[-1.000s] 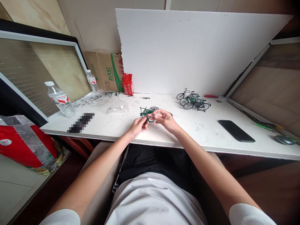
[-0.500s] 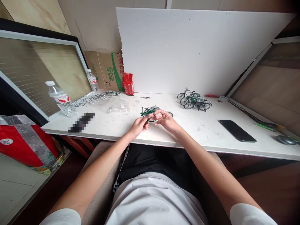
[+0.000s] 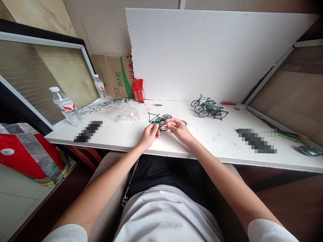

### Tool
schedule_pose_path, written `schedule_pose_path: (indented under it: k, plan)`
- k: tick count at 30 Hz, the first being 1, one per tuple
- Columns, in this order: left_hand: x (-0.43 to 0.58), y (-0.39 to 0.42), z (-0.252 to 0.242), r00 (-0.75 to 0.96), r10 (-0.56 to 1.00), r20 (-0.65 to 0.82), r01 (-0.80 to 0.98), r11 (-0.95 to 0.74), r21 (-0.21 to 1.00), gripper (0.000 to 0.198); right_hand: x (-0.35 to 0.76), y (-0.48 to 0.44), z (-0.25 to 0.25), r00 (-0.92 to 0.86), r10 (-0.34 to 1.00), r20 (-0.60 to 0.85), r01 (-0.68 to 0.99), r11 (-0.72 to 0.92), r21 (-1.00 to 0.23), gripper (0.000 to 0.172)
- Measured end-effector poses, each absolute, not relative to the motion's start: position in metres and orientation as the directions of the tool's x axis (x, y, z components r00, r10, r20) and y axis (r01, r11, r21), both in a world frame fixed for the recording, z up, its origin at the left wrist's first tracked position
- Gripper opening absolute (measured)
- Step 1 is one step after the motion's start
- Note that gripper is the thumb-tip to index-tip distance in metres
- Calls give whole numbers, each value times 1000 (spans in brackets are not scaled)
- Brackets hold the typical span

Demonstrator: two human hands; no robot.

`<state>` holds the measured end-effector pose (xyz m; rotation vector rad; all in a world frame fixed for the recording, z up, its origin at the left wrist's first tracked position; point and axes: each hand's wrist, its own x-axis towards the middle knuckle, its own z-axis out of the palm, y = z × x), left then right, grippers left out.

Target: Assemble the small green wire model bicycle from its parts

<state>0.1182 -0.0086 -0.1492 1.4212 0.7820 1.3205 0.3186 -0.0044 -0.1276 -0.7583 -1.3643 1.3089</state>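
Observation:
A green miniature bicycle frame (image 3: 153, 118) juts up from my left hand (image 3: 149, 135), whose thumb and fingers are closed on its lower part. Close beside it on the right, my right hand (image 3: 179, 130) has thumb and forefinger pinched together at the frame's near end. Whatever is between those fingertips is too small to make out. A small spoked wheel (image 3: 167, 116) lies on the table just behind my hands. Another wheel (image 3: 185, 122) shows partly past my right fingers. More green parts lie under and behind the fingers, mostly covered.
Several assembled miniature bicycles (image 3: 209, 108) stand at the back right. Thin dark part sprues (image 3: 107, 106) and a clear plastic bag (image 3: 128, 115) lie left. Water bottles (image 3: 66, 105), a red box (image 3: 138, 90) and a carton (image 3: 118, 75) stand behind. A mouse (image 3: 308, 150) sits far right.
The green frame has turned in my left hand and its open outline now points up and left. My right hand has barely moved.

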Motion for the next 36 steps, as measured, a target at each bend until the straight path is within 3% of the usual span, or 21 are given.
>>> schedule_pose_path:
  k: [8,20,36]
  plan:
    - [118,-8,-151,180,923,339,-152,-314,937,54,318,-8,-123,-278,933,227,-253,157,-955,37]
    - [117,-2,-160,187,908,376,-105,-362,926,55,317,-13,-119,-277,938,207,-194,156,-968,42]
    - [117,-6,-158,97,899,426,71,-433,898,54,320,-12,-118,-252,931,265,-64,257,-964,45]
